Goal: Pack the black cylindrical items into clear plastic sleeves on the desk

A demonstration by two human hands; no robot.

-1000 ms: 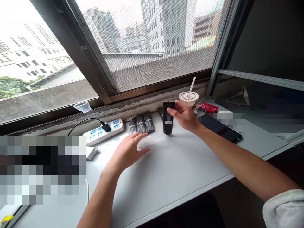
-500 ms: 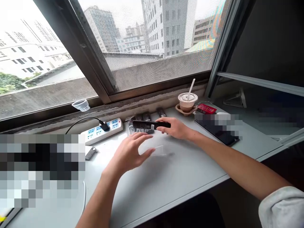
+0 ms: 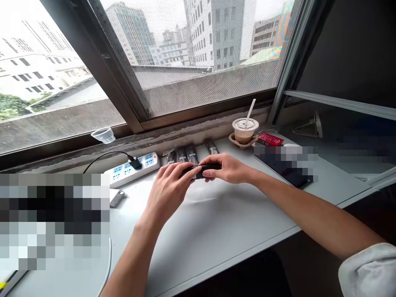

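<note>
Here's the white desk point(image 3: 216, 239) under the window, a power strip point(image 3: 122, 174) at ten o'clock, and dark packets point(image 3: 182, 156) at twelve. Right in front of them, the black tube point(image 3: 213, 166) is held sideways. The left hand point(image 3: 168, 194) curls over one end, the right hand point(image 3: 227, 169) pinches the other, both closed on it. It's mostly a fingertip hold, though, so a slip could drop it onto the packets or roll it toward the black plug point(image 3: 135, 163).
</note>
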